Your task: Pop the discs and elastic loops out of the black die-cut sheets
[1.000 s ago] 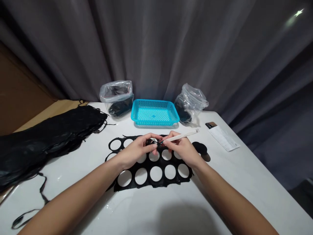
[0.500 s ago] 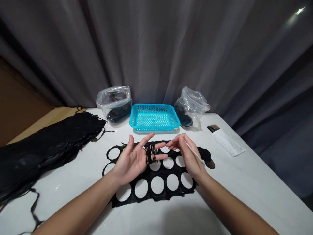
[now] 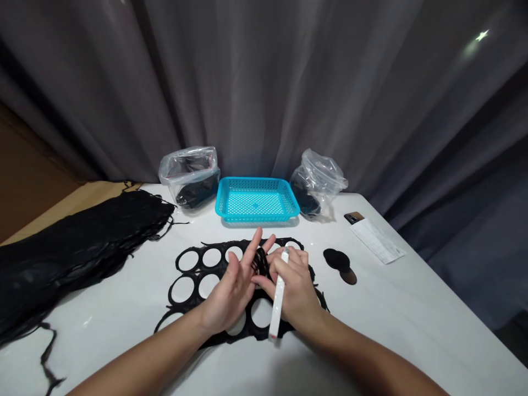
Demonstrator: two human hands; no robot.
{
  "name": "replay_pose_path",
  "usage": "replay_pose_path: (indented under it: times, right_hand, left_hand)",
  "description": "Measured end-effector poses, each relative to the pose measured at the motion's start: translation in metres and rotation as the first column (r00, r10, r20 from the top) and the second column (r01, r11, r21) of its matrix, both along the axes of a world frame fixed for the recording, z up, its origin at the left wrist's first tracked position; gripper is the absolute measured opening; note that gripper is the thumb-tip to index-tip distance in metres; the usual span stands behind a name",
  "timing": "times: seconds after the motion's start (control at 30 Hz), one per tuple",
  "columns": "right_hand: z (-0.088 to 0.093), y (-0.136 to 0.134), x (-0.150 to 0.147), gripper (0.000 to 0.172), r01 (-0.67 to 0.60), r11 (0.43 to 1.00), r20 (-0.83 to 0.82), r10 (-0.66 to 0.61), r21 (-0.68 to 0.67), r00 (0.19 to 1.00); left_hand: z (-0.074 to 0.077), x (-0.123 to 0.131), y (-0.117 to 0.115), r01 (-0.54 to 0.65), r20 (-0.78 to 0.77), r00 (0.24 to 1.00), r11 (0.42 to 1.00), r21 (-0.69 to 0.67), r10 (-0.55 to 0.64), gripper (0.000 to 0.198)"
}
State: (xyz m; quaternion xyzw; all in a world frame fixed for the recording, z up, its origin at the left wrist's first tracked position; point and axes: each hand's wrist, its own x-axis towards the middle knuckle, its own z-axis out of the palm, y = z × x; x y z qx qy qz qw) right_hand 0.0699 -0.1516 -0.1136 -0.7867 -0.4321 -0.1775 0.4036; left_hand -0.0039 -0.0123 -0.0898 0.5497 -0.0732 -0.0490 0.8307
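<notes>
My left hand [image 3: 233, 286] is held over the table with its fingers stretched out, and a bundle of thin black rings [image 3: 260, 260] is looped around them. My right hand [image 3: 292, 286] is pressed against the left fingers at the rings and grips a white pen-like tool [image 3: 278, 297] that points back toward me. Under both hands lies a black sheet with round cut-out holes [image 3: 193, 269].
A turquoise mesh basket [image 3: 256, 199] stands at the back between two clear plastic bags [image 3: 191, 175] [image 3: 317, 181] with dark contents. A heap of black sheet material [image 3: 78, 242] fills the left. Black discs [image 3: 339, 263] and a paper slip [image 3: 377, 239] with a phone lie to the right.
The left hand opened from a pinch and turned edge-up with the rings around its fingers. The right hand closed in on it, and the white tool swung round to point toward me.
</notes>
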Motion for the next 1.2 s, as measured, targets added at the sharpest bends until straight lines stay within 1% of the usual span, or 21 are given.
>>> replay_pose_path:
  times: [0.1,0.13,0.2,0.27,0.33,0.4,0.47,0.53,0.6,0.7,0.77,0.8,0.83,0.87,0.9,0.93,1.0,1.07,1.1,1.13,1.2]
  right_hand:
    - [0.000,0.001,-0.001,0.030,-0.009,0.999,-0.068,0.011,0.043,0.998]
    - [0.000,0.002,-0.001,0.029,-0.012,0.998,-0.104,0.019,0.061,0.994]
    - [-0.001,0.004,0.002,0.025,-0.034,0.996,-0.254,0.054,0.084,0.966]
    - [-0.001,0.005,0.008,0.020,-0.074,0.991,-0.507,0.123,0.115,0.853]
    - [0.001,0.005,0.015,0.020,-0.124,0.972,-0.723,0.230,0.199,0.651]
    - [0.003,0.005,0.021,0.029,-0.170,0.938,-0.815,0.348,0.303,0.464]
    - [0.008,0.007,0.024,0.041,-0.226,0.909,-0.838,0.411,0.349,0.359]
    - [0.015,0.013,0.024,0.048,-0.309,0.896,-0.855,0.413,0.320,0.313]
    - [0.025,0.025,0.029,0.051,-0.414,0.874,-0.877,0.390,0.256,0.281]
    - [0.043,0.053,0.058,0.051,-0.552,0.809,-0.893,0.385,0.204,0.234]
    - [0.057,0.076,0.091,0.045,-0.586,0.802,-0.868,0.368,0.115,0.333]
    - [0.063,0.089,0.109,0.042,-0.560,0.828,-0.812,0.329,0.004,0.481]
    - [0.069,0.102,0.127,0.041,-0.473,0.864,-0.692,0.236,-0.171,0.682]
    - [0.073,0.116,0.143,0.039,-0.367,0.870,-0.541,0.144,-0.330,0.829]
    - [0.075,0.129,0.155,0.038,-0.298,0.877,-0.460,0.103,-0.376,0.882]
    - [0.075,0.142,0.165,0.036,-0.241,0.878,-0.386,0.071,-0.413,0.920]
    - [0.065,0.165,0.173,0.034,-0.204,0.874,-0.322,0.058,-0.441,0.945]
    - [0.048,0.183,0.170,0.034,-0.215,0.843,-0.290,0.074,-0.493,0.954]
    - [0.037,0.189,0.167,0.034,-0.236,0.818,-0.288,0.091,-0.524,0.953]
    - [0.027,0.194,0.164,0.033,-0.266,0.788,-0.295,0.112,-0.555,0.949]
    - [0.009,0.198,0.158,0.030,-0.329,0.728,-0.320,0.158,-0.602,0.934]
  left_hand:
    - [-0.006,-0.003,-0.003,-0.048,0.082,0.996,0.971,0.235,0.029,0.072]
    - [-0.008,-0.005,-0.005,-0.073,0.111,0.993,0.925,0.373,0.034,0.072]
    - [-0.011,-0.009,-0.010,-0.121,0.153,0.988,0.771,0.625,0.031,0.078]
    - [-0.012,-0.014,-0.013,-0.157,0.173,0.984,0.635,0.756,0.038,0.083]
    - [-0.012,-0.019,-0.012,-0.178,0.177,0.982,0.577,0.797,0.059,0.083]
    - [-0.009,-0.025,-0.004,-0.179,0.163,0.983,0.594,0.785,0.081,0.075]
    - [-0.006,-0.032,0.012,-0.144,0.115,0.989,0.705,0.695,0.088,0.058]
    - [-0.003,-0.041,0.031,-0.085,0.009,0.996,0.859,0.505,0.093,0.043]
    - [-0.003,-0.051,0.049,-0.083,-0.135,0.983,0.961,0.265,0.122,0.038]
    - [-0.007,-0.065,0.076,-0.219,-0.302,0.929,0.976,0.015,0.214,0.039]
    - [-0.013,-0.072,0.092,-0.324,-0.353,0.884,0.946,0.012,0.307,0.039]
    - [-0.016,-0.075,0.101,-0.363,-0.351,0.862,0.929,0.074,0.365,0.038]
    - [-0.020,-0.076,0.108,-0.387,-0.316,0.849,0.906,0.175,0.424,0.037]
    - [-0.025,-0.078,0.115,-0.392,-0.245,0.848,0.867,0.309,0.471,0.036]
    - [-0.030,-0.078,0.121,-0.385,-0.142,0.857,0.799,0.463,0.495,0.036]
    - [-0.036,-0.079,0.126,-0.373,-0.021,0.872,0.693,0.617,0.488,0.036]
    - [-0.050,-0.081,0.132,-0.359,0.207,0.903,0.396,0.845,0.377,0.039]
    - [-0.063,-0.083,0.134,-0.371,0.348,0.918,0.102,0.923,0.191,0.051]
    - [-0.069,-0.085,0.135,-0.383,0.382,0.918,-0.013,0.924,0.102,0.057]
    - [-0.074,-0.087,0.135,-0.396,0.401,0.916,-0.103,0.913,0.030,0.062]
    - [-0.082,-0.090,0.135,-0.412,0.413,0.910,-0.216,0.885,-0.045,0.066]
